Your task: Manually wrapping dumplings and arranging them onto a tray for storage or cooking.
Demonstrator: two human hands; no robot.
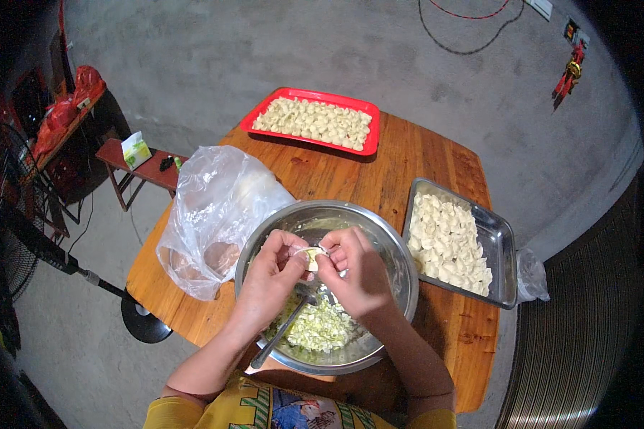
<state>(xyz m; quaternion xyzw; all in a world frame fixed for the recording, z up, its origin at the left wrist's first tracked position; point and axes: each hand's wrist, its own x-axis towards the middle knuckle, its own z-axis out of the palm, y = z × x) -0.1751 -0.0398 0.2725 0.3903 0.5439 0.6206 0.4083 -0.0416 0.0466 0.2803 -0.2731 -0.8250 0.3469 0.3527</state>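
Now steel bowl (401, 266) at table's near edge holding chopped green filling (320, 330) and spoon (283, 330), left hand (270, 275) and right hand (358, 272) pinching one dumpling (312, 257) closed between fingertips.

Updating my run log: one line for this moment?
left hand + right hand: pinching dumpling | over steel bowl | filling with spoon

Yellow printed tee, short sleeves

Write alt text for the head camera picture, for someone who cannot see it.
Two hands, left hand and right hand, pinch a small dumpling over a metal bowl of chopped green filling with a spoon. On the wooden table sit a red tray and a metal tray of dumplings, plus a plastic bag.
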